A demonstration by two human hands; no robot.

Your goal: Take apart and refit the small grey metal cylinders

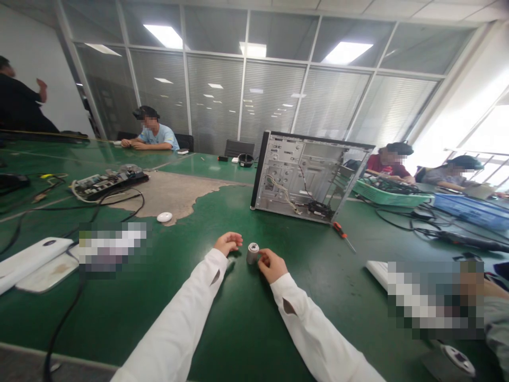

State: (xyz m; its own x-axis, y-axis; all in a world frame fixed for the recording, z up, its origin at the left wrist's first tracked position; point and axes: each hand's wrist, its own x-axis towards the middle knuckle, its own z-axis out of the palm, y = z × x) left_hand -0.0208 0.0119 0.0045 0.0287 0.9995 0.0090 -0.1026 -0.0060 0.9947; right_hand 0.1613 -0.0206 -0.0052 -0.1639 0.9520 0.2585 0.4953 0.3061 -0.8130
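A small metal cylinder (252, 254) with a white top and a dark mark stands upright on the green table, between my two hands. My right hand (273, 265) is at its right side, fingers curled and tips against its edge; how far they reach round it is hidden. To the left of the cylinder, my left hand (228, 243) holds nothing, its fingers stretched toward it with a small gap. Behind both hands stands an opened computer case (302, 178), its bare metal inside and loose wires showing. An orange-handled screwdriver (343, 234) lies by the case's lower right corner.
A circuit assembly (109, 183) with cables and a white disc (164, 217) lie left. At right are a green basket (393, 197), a blue basket (471, 209), cables and another cylinder (451, 363). A co-worker's sleeve (497, 329) enters at right; other people sit around the table.
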